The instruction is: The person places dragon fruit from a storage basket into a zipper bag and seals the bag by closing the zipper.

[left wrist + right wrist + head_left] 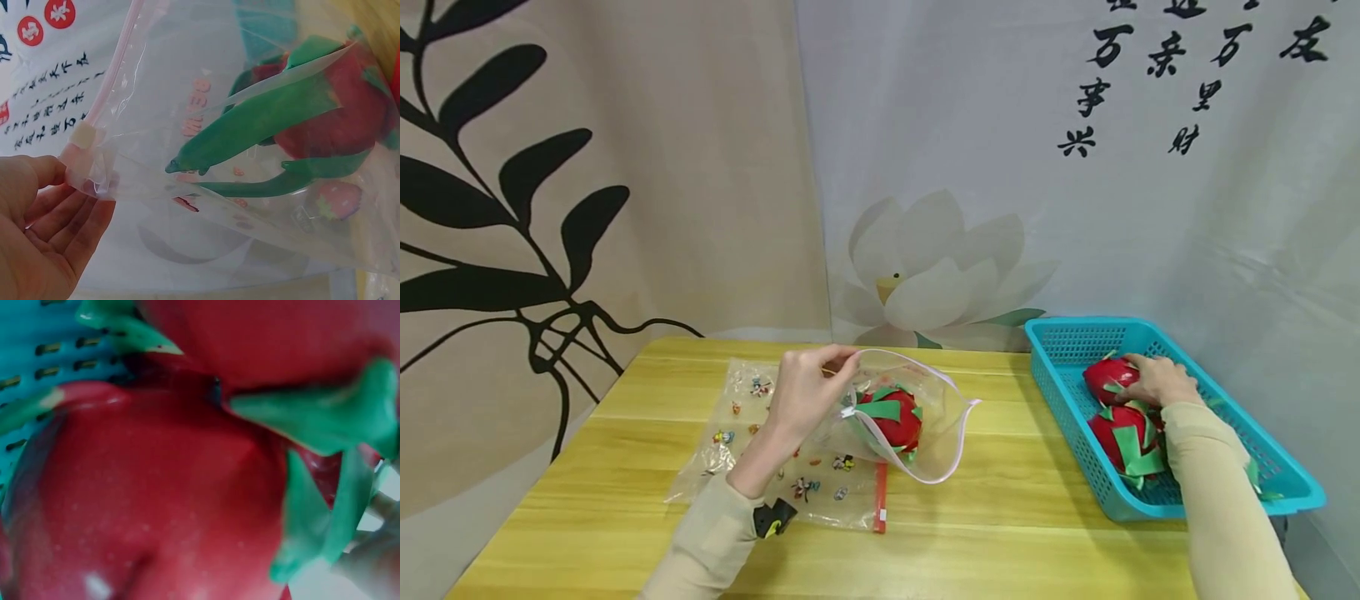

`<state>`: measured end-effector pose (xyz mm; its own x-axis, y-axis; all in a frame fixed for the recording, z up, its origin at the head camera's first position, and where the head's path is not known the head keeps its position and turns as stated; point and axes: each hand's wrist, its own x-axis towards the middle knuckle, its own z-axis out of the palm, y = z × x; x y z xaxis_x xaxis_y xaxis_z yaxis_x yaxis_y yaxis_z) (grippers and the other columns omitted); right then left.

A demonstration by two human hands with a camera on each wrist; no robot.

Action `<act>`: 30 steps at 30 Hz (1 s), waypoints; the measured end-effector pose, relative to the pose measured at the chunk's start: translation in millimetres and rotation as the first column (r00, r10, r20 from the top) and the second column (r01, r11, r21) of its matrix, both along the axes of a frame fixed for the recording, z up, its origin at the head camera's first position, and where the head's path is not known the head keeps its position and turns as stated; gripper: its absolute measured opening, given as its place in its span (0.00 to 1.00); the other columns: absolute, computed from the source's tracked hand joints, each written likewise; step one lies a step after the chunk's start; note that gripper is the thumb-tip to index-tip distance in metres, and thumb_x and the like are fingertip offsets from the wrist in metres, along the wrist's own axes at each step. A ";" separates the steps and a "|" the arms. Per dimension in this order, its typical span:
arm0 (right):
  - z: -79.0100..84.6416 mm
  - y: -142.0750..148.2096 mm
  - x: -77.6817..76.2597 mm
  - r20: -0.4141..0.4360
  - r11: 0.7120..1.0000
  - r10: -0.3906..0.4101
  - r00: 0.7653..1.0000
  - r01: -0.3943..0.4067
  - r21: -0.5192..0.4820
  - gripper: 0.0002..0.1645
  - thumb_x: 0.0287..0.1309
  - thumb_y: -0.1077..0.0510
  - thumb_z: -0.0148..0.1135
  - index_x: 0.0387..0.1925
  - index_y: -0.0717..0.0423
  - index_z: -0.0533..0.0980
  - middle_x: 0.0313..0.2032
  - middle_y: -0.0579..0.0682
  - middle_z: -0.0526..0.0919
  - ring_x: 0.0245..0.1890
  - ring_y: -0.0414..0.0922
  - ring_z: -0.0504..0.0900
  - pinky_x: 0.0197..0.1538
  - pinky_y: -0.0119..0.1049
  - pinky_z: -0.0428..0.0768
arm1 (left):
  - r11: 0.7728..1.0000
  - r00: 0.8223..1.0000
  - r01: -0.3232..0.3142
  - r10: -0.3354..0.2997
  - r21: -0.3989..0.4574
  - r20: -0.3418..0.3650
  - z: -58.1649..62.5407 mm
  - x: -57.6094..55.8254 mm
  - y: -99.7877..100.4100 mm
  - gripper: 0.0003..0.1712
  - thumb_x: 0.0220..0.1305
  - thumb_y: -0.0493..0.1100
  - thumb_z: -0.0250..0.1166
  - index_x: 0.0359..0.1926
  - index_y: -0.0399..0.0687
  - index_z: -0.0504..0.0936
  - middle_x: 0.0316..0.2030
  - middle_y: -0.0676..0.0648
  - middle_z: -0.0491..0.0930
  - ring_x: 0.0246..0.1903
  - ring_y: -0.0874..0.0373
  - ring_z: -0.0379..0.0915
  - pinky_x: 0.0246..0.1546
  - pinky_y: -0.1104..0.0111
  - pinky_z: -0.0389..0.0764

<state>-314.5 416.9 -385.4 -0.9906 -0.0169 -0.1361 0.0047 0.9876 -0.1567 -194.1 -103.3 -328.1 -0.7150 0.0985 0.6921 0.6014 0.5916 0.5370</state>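
My left hand (pixel 808 383) pinches the corner of a clear zip bag (pixel 951 442) by its pink-edged mouth, which gapes toward the right. In the left wrist view, thumb and fingers hold it right at the pale slider (pixel 83 134). Inside lies a red dragon fruit (pixel 904 427) with green leaf-like scales. My right hand (pixel 1165 383) reaches into a blue basket (pixel 1075 433) and grips the farther dragon fruit (pixel 1103 379). A nearer dragon fruit (pixel 1120 442) sits beside it. Close-up red skins fill the right wrist view, with blurred fingers (pixel 378 550) at the right edge.
Under the held bag, another clear bag (pixel 741 425) with cartoon prints and a red zip edge lies flat on the wooden table (pixel 1000 533). The basket stands at the table's right side. Printed curtains (pixel 925 125) hang behind the table.
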 end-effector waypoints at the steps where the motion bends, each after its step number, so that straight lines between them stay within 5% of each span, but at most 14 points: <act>1: -0.2 0.1 0.4 -0.018 1.000 0.009 1.000 -0.009 0.011 0.54 0.48 0.42 0.67 0.67 0.64 0.53 0.58 0.84 0.55 0.53 0.82 0.55 0.47 0.76 0.64 | 1.000 1.000 0.001 -0.001 -0.001 0.001 0.2 0.0 0.3 0.06 0.59 0.34 0.64 0.33 0.35 0.86 0.25 0.43 0.86 0.24 0.58 0.82 0.26 0.74 0.83; 8: 1.9 -2.6 4.7 -0.206 0.992 0.076 0.976 -0.053 0.116 0.49 0.49 0.47 0.68 0.68 0.58 0.57 0.60 0.79 0.57 0.48 0.78 0.59 0.43 0.71 0.68 | 1.000 1.000 0.008 -0.008 -0.004 0.007 1.4 0.6 0.9 0.06 0.59 0.34 0.64 0.33 0.35 0.86 0.26 0.43 0.87 0.24 0.58 0.82 0.26 0.76 0.83; 14: 13.2 -11.1 9.0 -0.374 0.977 0.147 0.916 -0.077 0.197 0.47 0.49 0.50 0.70 0.68 0.51 0.58 0.60 0.76 0.59 0.48 0.76 0.62 0.40 0.68 0.70 | 1.000 1.000 0.012 -0.012 -0.001 0.001 1.3 0.4 0.5 0.06 0.59 0.34 0.64 0.33 0.35 0.86 0.25 0.43 0.86 0.24 0.57 0.83 0.26 0.75 0.83; 25: 44.3 -54.9 23.0 -0.628 0.928 0.346 0.697 -0.154 0.340 0.48 0.40 0.54 0.77 0.65 0.45 0.65 0.60 0.70 0.63 0.56 0.72 0.64 0.42 0.67 0.72 | 1.000 1.000 0.012 -0.012 0.010 0.008 0.4 -0.5 -1.2 0.06 0.58 0.33 0.64 0.33 0.34 0.86 0.24 0.43 0.86 0.23 0.57 0.82 0.25 0.76 0.82; 30: 52.9 -77.0 31.9 -0.723 0.903 0.425 0.545 -0.198 0.381 0.50 0.34 0.55 0.80 0.63 0.44 0.66 0.59 0.68 0.65 0.54 0.70 0.67 0.41 0.65 0.73 | 1.000 1.000 0.012 -0.012 0.008 0.009 0.2 -1.4 -1.2 0.06 0.59 0.33 0.64 0.33 0.35 0.86 0.24 0.43 0.86 0.23 0.57 0.82 0.25 0.76 0.82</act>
